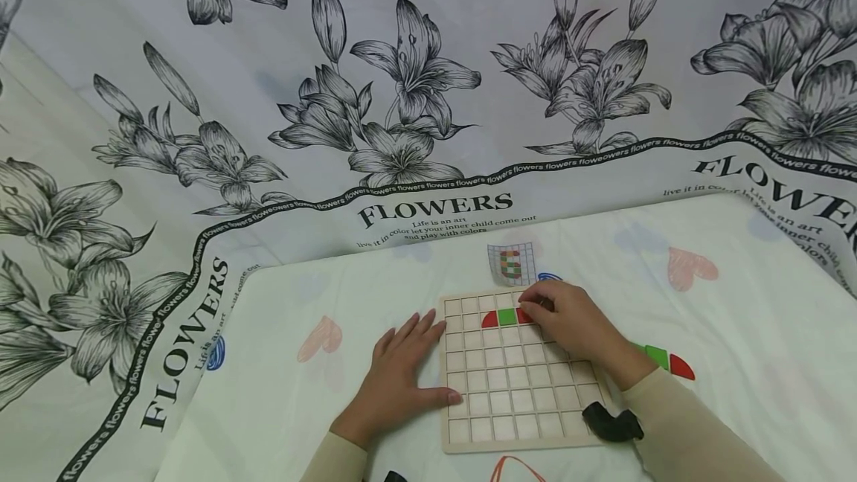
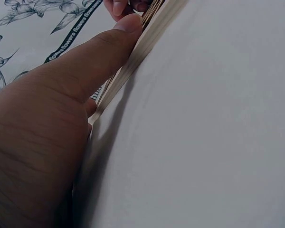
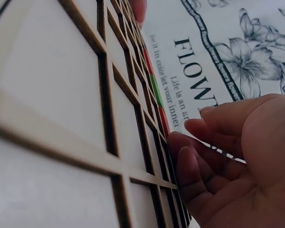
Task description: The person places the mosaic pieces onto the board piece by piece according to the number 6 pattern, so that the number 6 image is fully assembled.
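Note:
A wooden grid board [image 1: 522,445] lies on the cloth. In an upper row sit a red quarter-round piece [image 1: 491,319], a green square [image 1: 507,316] and another red piece [image 1: 524,315]. My right hand [image 1: 572,322] is bent over that second red piece, fingertips right at it; in the right wrist view its thumb stands apart from the loosely bent fingers. Fingers spread, my left hand [image 1: 399,378] rests along the board's left edge. Its thumb [image 2: 118,35] lies against the wooden side in the left wrist view.
Behind the board lies a paper card [image 1: 512,265] with a coloured figure on a grid. Right of the board, partly behind my forearm, are a green piece [image 1: 658,355] and a red piece [image 1: 682,367]. A flower-printed curtain [image 1: 415,95] hangs behind the white cloth.

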Motion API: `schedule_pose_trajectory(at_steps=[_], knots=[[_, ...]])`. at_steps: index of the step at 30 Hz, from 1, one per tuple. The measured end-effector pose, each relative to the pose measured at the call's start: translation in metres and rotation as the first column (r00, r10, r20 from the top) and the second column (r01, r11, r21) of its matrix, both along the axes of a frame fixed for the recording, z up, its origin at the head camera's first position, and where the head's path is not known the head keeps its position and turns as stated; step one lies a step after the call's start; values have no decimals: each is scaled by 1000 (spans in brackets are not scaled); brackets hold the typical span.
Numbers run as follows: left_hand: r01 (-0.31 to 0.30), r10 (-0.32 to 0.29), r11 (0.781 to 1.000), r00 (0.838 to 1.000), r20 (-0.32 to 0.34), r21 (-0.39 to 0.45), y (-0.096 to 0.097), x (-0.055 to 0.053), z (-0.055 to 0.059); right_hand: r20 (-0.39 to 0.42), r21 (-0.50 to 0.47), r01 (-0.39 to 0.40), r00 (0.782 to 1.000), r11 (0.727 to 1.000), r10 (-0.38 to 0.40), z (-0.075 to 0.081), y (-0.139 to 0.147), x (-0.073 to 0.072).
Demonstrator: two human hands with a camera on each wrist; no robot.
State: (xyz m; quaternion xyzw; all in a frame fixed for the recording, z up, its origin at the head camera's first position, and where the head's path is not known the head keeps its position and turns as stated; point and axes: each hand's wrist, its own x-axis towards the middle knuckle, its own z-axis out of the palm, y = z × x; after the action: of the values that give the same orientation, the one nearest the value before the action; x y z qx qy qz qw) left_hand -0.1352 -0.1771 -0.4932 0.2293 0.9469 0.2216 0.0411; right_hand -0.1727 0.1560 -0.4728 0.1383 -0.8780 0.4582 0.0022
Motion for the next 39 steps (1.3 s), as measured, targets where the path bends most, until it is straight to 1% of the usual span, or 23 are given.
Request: schedule_pose_trajectory(at_steps=[6, 14, 19, 25, 28, 33, 35, 39], knots=[[-2, 2, 1000, 1000, -1, -4, 0, 0, 0, -13, 9, 2, 1000, 1000, -2, 1, 0, 1], [-5, 5, 1000, 1000, 0, -4, 0, 0, -1, 34, -12, 5, 999, 1000, -5, 3, -1, 1], [-5, 5, 1000, 1000, 2, -6, 0, 0, -1, 71, -64, 7, 997, 998, -3, 4, 1, 2], [1, -1, 1000, 1000, -6, -4, 0, -1, -2, 88, -151, 0, 996, 989, 13, 9, 2, 2], [-2, 2, 1000, 1000, -6, -8, -1, -1, -3, 114, -214, -16, 993, 977, 41, 12, 3, 2], [-4, 4, 1000, 1000, 0, -5, -1, -1, -3, 155, -341, -57, 981, 938, 116, 16, 4, 2], [-3, 3, 1000, 1000, 1, -1, -1, -1, -3, 166, -375, -67, 976, 925, 138, 17, 5, 2], [0, 0, 1000, 1000, 2, 1, 0, -1, -2, 178, -402, -76, 971, 912, 159, 18, 5, 2]])
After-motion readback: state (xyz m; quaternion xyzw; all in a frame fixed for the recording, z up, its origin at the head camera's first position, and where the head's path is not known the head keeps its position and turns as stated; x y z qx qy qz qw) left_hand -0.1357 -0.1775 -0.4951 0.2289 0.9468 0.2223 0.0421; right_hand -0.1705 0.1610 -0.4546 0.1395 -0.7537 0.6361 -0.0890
